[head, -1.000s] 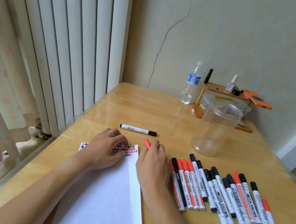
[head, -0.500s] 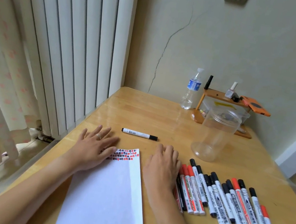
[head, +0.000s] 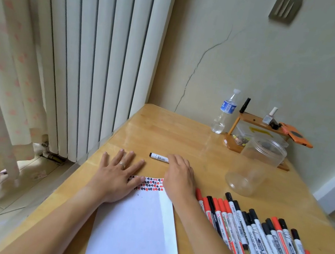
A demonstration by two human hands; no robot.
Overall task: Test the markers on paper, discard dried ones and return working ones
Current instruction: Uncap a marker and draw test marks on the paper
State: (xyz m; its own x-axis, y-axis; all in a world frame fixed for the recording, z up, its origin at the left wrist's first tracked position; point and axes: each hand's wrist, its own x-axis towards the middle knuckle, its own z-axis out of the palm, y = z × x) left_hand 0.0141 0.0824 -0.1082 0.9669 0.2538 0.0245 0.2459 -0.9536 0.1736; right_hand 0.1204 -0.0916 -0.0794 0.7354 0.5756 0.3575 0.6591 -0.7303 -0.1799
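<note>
Right hand (head: 178,177) covers the lone marker's (head: 158,157) right end, grasp unclear; left hand (head: 119,175) flat, released, on paper (head: 135,231). Roughly eighteen markers (head: 254,235) right, some cut off.

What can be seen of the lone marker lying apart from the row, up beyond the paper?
The lone marker is a slim white barrel with small dark print and a black cap on its left end. It lies flat on the wooden table, roughly crosswise, just beyond the paper's far edge. The right hand covers its right end, fingers curled over it; whether they grip it cannot be told. The left hand is clear of it.
</note>
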